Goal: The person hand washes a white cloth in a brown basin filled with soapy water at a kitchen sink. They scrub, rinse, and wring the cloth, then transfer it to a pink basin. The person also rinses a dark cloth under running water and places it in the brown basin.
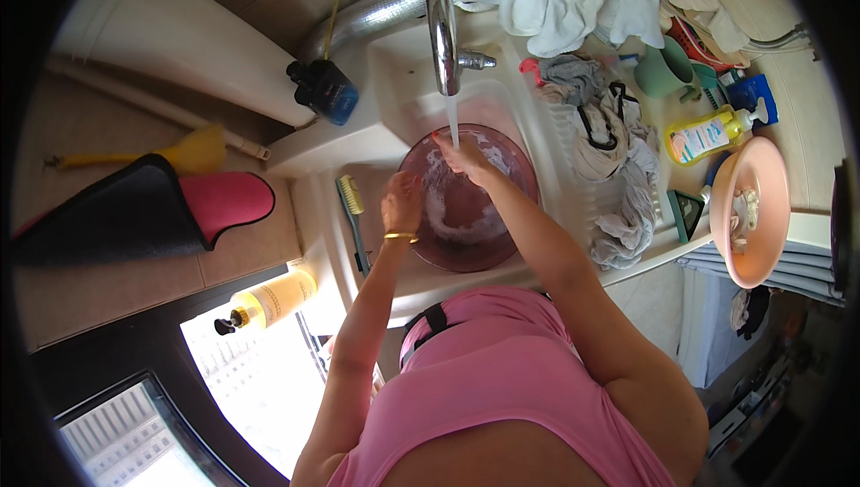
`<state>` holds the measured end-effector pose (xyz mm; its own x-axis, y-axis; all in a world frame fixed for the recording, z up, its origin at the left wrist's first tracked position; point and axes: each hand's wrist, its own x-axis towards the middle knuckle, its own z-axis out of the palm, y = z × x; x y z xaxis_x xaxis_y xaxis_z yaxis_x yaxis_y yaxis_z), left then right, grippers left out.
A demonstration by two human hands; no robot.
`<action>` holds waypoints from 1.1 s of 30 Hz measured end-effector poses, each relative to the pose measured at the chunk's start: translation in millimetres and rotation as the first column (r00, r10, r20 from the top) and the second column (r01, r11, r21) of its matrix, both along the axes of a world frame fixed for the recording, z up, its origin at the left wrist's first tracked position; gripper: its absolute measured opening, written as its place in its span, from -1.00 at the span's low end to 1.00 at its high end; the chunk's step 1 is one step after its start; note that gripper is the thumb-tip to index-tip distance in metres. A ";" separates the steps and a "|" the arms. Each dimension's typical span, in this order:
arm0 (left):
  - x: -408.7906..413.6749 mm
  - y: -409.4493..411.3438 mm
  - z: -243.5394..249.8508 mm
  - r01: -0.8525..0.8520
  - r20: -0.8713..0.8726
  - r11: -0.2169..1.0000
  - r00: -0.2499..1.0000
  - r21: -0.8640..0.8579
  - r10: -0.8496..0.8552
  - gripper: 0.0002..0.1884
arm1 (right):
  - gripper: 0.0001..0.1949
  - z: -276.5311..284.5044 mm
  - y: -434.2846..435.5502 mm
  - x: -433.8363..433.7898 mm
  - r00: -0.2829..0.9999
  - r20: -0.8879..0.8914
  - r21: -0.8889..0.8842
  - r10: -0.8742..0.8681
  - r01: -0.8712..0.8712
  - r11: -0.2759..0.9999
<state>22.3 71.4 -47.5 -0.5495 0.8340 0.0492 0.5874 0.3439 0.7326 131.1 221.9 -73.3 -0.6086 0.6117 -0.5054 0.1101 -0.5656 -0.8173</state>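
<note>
Water runs from a chrome faucet (440,30) into a dark pink, see-through basin (470,260) that stands in the white sink (557,178). Foamy water lies in the basin. My right hand (463,154) is at the stream, just under the spout, with nothing seen in it; its fingers are partly bent. Over the basin's left rim is my left hand (402,201), slightly blurred, with curled fingers and no object visible in it. A scrub brush with pale bristles (351,195) lies on the sink's left ledge, beside my left hand.
Damp clothes (625,211) lie on the ribbed washboard at right. Beyond them are a yellow pump bottle (702,139), a green cup (662,70) and a peach basin (722,218) with small items. White cloths (554,3) hang behind the faucet. A dark blue bottle (326,92) stands at left.
</note>
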 end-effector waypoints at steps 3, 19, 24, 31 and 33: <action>6.3 45.9 -21.0 -0.154 0.927 0.983 0.344 -0.101 0.149 -0.46 | -0.63 19.4 -7.0 -4.9 0.907 -0.407 -0.324 -0.105 -0.036 0.945; 53.0 85.7 -40.8 -0.283 0.840 0.956 -0.498 0.077 -0.215 -0.53 | -0.85 21.6 -8.8 -38.4 0.938 -0.092 0.561 -0.335 0.327 0.761; 67.8 96.4 19.7 -0.380 0.933 0.922 -0.352 -0.077 -0.068 -0.51 | -0.92 24.6 6.6 -25.0 0.949 -0.020 0.986 -0.315 0.070 0.148; 43.5 96.9 -7.6 -0.309 0.956 0.941 -0.207 0.137 -0.207 -0.41 | -0.83 41.7 -30.7 -9.7 0.933 -0.193 0.589 -0.304 0.358 0.725; 38.7 104.7 -10.8 -0.195 0.894 0.952 -0.340 0.236 -0.291 -0.45 | -0.81 35.1 -34.5 -7.5 0.784 -0.494 -0.053 -0.376 0.404 0.913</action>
